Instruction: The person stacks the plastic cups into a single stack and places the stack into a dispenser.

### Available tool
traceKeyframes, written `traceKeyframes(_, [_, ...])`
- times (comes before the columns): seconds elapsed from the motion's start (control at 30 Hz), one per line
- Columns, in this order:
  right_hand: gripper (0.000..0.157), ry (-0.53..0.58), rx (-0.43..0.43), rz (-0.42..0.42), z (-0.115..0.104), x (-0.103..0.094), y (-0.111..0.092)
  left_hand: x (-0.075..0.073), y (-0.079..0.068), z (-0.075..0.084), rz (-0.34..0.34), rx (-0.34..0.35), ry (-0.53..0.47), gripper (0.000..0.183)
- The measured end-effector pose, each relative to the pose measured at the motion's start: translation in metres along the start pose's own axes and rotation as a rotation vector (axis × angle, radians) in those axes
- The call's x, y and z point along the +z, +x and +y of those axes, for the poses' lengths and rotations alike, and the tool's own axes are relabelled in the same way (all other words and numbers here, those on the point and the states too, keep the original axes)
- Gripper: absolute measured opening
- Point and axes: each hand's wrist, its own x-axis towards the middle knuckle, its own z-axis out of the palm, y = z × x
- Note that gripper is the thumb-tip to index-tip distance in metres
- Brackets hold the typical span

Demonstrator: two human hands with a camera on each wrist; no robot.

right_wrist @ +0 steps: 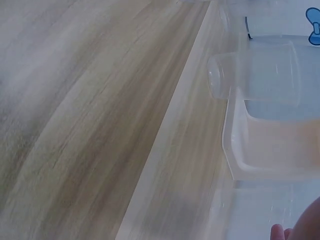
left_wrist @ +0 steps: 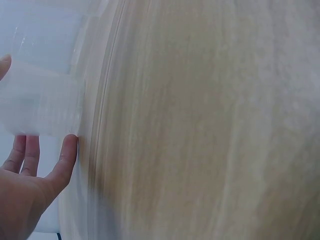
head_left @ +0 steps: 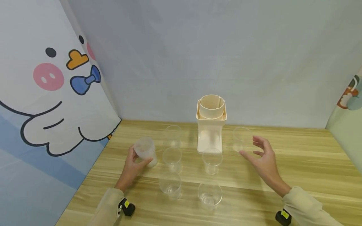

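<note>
My left hand (head_left: pixel 133 168) grips a cloudy stack of plastic cups (head_left: pixel 147 150), which stands slightly tilted at the left of the table. Thumb and fingers lie on opposite sides of the stack (left_wrist: pixel 42 100) in the left wrist view. On the right, my right hand (head_left: pixel 264 160) has its fingers spread and bent beside a clear plastic cup (head_left: pixel 240 139). The thumb tip appears close to that cup's lower part; whether it touches I cannot tell. Only a little of the right hand (right_wrist: pixel 305 225) shows at the corner of the right wrist view.
A cream-coloured stand (head_left: pixel 211 125) with a round holder on top is at the back centre. Several clear cups stand in two columns, among them a back-left cup (head_left: pixel 173 138), a front-left cup (head_left: pixel 170 185) and a front-middle cup (head_left: pixel 210 194). A pale cloth (head_left: pixel 220 62) hangs behind the wooden table (head_left: pixel 297 169).
</note>
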Motion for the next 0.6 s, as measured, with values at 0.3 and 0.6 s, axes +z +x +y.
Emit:
traceKeyframes(0.3, [0.078,-0.03,0.051,-0.007,0.012,-0.001,0.005,0.0,0.0,0.002,-0.005,0.008,-0.008,0.081])
traceKeyframes(0.6, [0.086,-0.021,0.1,-0.017,0.023,0.004,0.014,0.0,-0.001,0.001,-0.006,0.008,-0.012,0.08])
